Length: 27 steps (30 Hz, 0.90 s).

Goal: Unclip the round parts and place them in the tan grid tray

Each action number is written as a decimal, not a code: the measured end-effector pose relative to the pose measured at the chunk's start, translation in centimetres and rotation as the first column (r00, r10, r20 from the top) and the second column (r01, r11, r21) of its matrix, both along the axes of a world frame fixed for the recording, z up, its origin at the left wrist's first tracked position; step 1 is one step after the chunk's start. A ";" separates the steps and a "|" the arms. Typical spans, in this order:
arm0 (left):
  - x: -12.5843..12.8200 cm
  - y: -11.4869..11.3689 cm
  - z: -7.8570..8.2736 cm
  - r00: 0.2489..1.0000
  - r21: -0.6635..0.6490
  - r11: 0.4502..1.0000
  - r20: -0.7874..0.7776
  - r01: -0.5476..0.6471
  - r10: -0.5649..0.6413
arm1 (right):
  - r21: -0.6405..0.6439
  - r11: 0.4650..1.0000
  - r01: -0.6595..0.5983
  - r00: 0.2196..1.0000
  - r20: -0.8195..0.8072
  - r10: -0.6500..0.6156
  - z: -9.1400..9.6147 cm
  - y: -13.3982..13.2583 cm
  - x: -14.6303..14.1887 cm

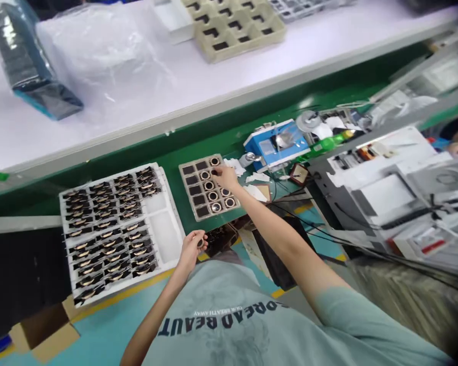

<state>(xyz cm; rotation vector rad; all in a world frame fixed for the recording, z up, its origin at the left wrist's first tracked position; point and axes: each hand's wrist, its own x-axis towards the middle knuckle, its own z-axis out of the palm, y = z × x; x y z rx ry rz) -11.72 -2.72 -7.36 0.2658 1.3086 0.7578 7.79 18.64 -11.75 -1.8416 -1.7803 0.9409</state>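
Note:
Near the bench edge, my left hand (191,248) is closed around a small round part with a gold-coloured rim (200,243). My right hand (226,178) reaches over a shallow compartment tray (197,216), its fingers pinched at a dark round part (215,172) in the upper right cells. Other round parts with light rims (212,196) sit in the tray's middle and right columns. The cells in its left column show only dark bottoms. My right fingers hide some of the nearby cells.
A large white tray (167,236) at left holds rows of black parts with gold-coloured edges (112,251). Behind the small tray are a blue box (277,145) and a green bottle (328,145). A raised white shelf (156,101) crosses the back. Cables (328,236) run along the right.

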 end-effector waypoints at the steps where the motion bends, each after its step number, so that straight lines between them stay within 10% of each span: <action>1: -0.8 -0.3 0.1 1.000 0.001 1.000 0.002 -0.022 0.022 | -0.002 0.999 -0.043 0.993 0.107 0.043 -0.3 1.7 -0.9; 6: -4.8 -1.7 -0.3 0.990 -0.013 0.990 -0.001 -0.138 0.138 | -0.148 0.963 -0.227 0.777 0.568 0.271 -1.9 7.2 -4.2; 12: -8.6 -2.8 -1.8 0.977 -0.026 0.977 -0.001 -0.214 0.214 | -0.304 0.928 -0.216 0.594 0.714 0.372 -3.3 8.8 -6.8; 27: -10.6 -3.7 -3.4 0.971 -0.021 0.971 -0.007 -0.239 0.239 | -0.111 0.994 -0.006 0.777 0.625 0.075 -5.6 6.5 -7.7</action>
